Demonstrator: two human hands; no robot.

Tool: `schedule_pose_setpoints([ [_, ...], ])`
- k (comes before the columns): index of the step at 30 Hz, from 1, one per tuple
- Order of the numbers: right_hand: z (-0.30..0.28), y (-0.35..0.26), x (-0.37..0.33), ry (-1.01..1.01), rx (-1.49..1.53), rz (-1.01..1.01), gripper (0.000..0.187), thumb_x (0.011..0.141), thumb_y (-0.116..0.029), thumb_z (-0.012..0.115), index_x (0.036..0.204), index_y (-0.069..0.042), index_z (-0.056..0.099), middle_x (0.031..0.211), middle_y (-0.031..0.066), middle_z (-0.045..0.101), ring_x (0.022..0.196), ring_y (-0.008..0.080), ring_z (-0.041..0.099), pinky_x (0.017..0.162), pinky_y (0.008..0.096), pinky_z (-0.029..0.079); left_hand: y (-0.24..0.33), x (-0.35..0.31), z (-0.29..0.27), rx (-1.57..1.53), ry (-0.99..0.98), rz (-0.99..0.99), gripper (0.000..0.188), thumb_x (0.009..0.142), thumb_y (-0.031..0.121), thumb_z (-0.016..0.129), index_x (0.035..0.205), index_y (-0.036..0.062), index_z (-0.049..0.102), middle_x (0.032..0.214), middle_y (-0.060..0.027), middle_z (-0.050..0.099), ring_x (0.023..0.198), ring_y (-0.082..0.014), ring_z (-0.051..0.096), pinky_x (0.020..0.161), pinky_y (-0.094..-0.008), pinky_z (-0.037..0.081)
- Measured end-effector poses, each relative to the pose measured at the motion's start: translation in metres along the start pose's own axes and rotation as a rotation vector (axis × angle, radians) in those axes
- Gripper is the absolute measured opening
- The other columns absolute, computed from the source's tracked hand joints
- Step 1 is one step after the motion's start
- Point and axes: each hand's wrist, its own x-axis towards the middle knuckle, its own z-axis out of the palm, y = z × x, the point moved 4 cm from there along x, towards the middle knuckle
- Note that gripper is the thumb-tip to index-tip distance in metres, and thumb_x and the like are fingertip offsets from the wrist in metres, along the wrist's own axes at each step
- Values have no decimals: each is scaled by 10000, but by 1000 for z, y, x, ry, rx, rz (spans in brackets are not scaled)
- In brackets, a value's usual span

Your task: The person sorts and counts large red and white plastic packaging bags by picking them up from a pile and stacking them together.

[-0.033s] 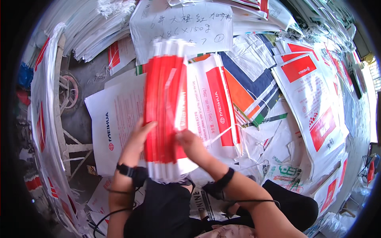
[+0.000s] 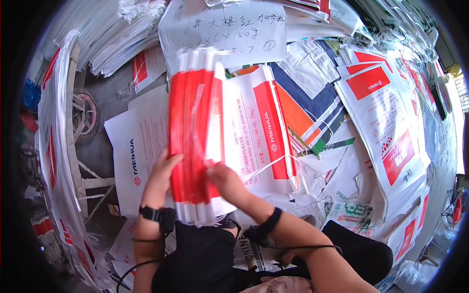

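Observation:
A bundle of folded red-and-white woven sacks stands lengthwise before me, slightly blurred, its folds running from far to near. My left hand grips its left edge, thumb on top and the other fingers hidden beneath. On the right edge, near the lower end, my right hand closes with its thumb pressed on the red face. Beneath the bundle lie flat white printed sacks, and one with a red band shows to its right. A thin white strap crosses that sack.
A white sheet with handwriting lies beyond the bundle. Stacked white sacks rise at the far left, near a metal frame with a wheel. More red-and-white sacks are piled on the right, beside a navy and orange sack.
Both hands have shifted the sack bundle a little to the left, uncovering more of the printed sack on its right. The grip stays the same.

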Motion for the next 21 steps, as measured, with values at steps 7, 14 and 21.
schedule_pose_setpoints([
  [7, 116, 36, 17, -122, 30, -39, 303, 1006, -252, 515, 1070, -4, 677, 1036, 224, 641, 978, 419, 635, 868, 483, 510, -69, -13, -160, 595, 646, 131, 510, 927, 7, 541, 1431, -9, 470, 1450, -203, 515, 1345, -280, 508, 1109, -380, 413],
  [14, -1, 49, 10, -461, 527, 461, 442, 993, -177, 499, 1417, -57, 535, 1117, 77, 730, 699, 127, 679, 590, 228, 480, -65, -8, -35, 1098, 153, 505, 514, 894, -49, 553, 1400, 25, 506, 1413, -201, 551, 1278, -368, 558, 1092, -431, 441],
  [21, -402, 95, -59, 640, -760, 410, 300, 1010, -177, 466, 1202, -16, 632, 1033, 202, 689, 919, 304, 690, 753, 385, 566, -63, -1, -7, 1372, 99, 549, 518, 864, 25, 643, 1372, 22, 540, 1481, -147, 505, 1305, -369, 527, 1112, -449, 414],
])
